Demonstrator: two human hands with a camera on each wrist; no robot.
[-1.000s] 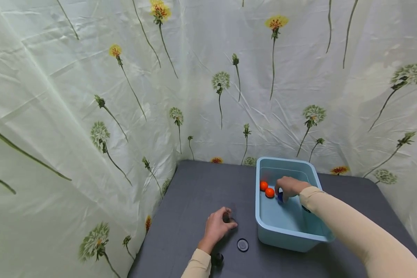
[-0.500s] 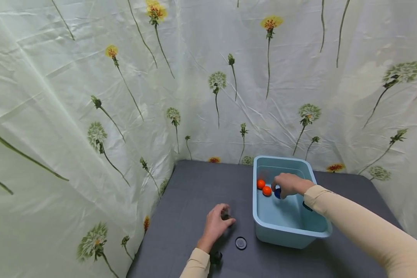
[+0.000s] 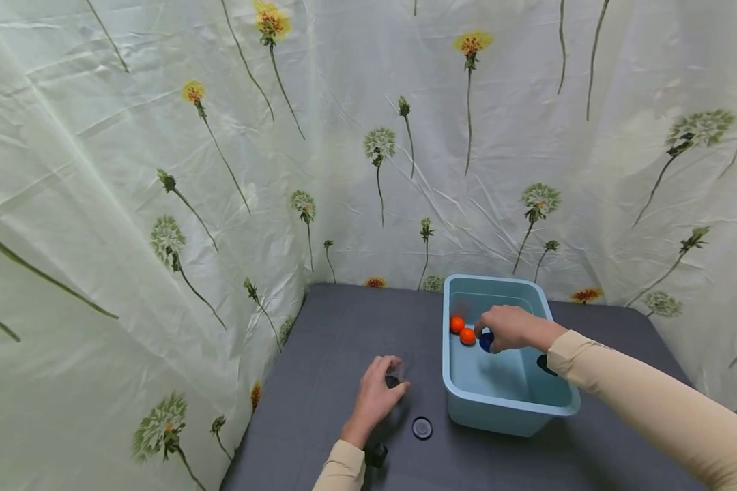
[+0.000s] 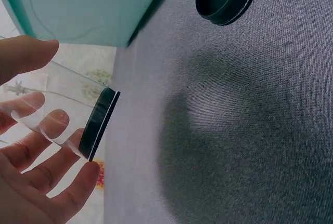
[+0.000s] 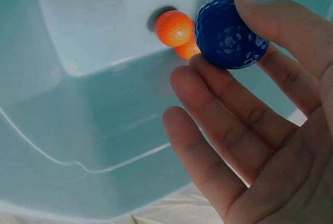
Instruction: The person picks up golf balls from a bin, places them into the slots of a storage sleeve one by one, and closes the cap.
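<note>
The right hand (image 3: 508, 327) is pinching a blue ball (image 5: 229, 31) inside the bin (image 3: 497, 417) and raising it slightly, so the ball seems to be leaving the bin's floor rather than being let go. Left of the bin, the left hand (image 3: 373, 394) is gripping a clear jar (image 4: 73, 102), barely shifting. Two orange balls (image 3: 467, 336) are lying by the bin's left wall; a lid (image 3: 422, 428) is lying outside its near-left corner.
</note>
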